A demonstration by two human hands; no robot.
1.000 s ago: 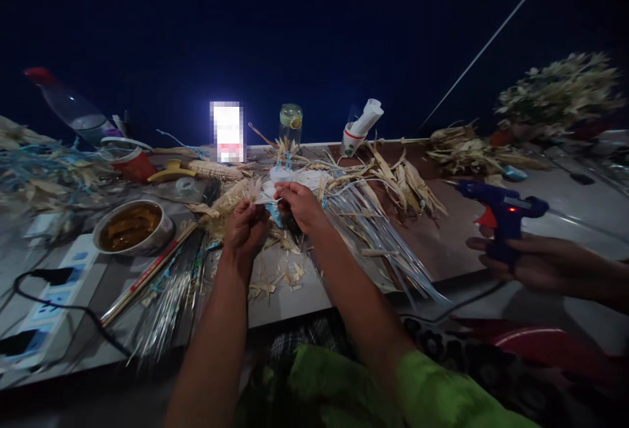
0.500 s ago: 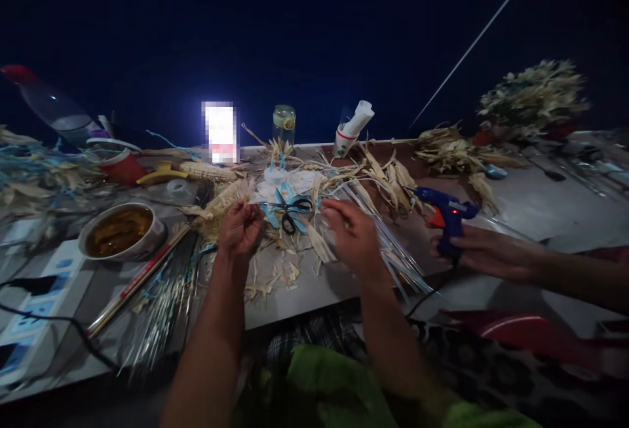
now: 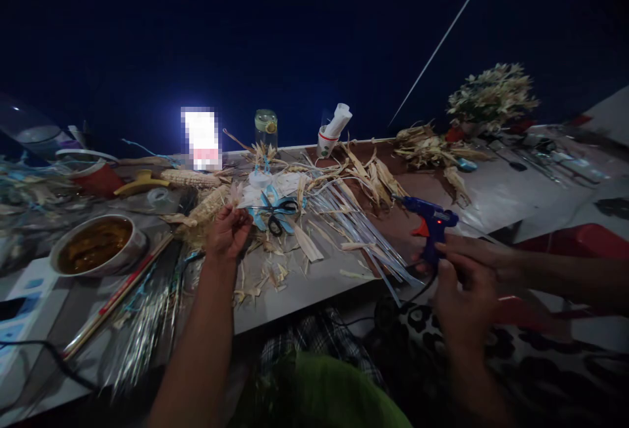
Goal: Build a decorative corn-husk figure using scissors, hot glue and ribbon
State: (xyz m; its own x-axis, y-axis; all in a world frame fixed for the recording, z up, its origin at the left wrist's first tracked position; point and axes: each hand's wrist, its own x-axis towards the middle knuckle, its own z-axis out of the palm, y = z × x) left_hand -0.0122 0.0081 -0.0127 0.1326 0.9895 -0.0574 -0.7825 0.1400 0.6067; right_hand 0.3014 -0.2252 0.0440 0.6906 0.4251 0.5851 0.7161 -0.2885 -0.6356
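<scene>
My left hand (image 3: 227,231) pinches a small pale corn-husk flower (image 3: 236,194) over the cluttered table. Close to those fingers, black-handled scissors (image 3: 276,215) lie on light-blue pieces. Out to the right, my right hand (image 3: 466,300) is at the handle of a blue glue gun (image 3: 432,221) with an orange trigger and a lit red light. Its thumb and fingers look apart, though it overlaps another person's hand (image 3: 476,251), which holds the gun. Whether my fingers touch the handle is hard to see.
Clear sticks (image 3: 363,231) and dried husks (image 3: 378,179) lie mid-table. A bowl of brown liquid (image 3: 98,244), wire bundle (image 3: 152,323) and power strip (image 3: 29,303) stand left. Behind are a jar (image 3: 266,130), a paper cup (image 3: 326,145) and a lit screen (image 3: 200,136). The gun's cord hangs toward my lap.
My right hand has moved from beside the scissors to the glue gun's handle at the right. My left hand keeps its pinch on the husk flower. The view has turned slightly right.
</scene>
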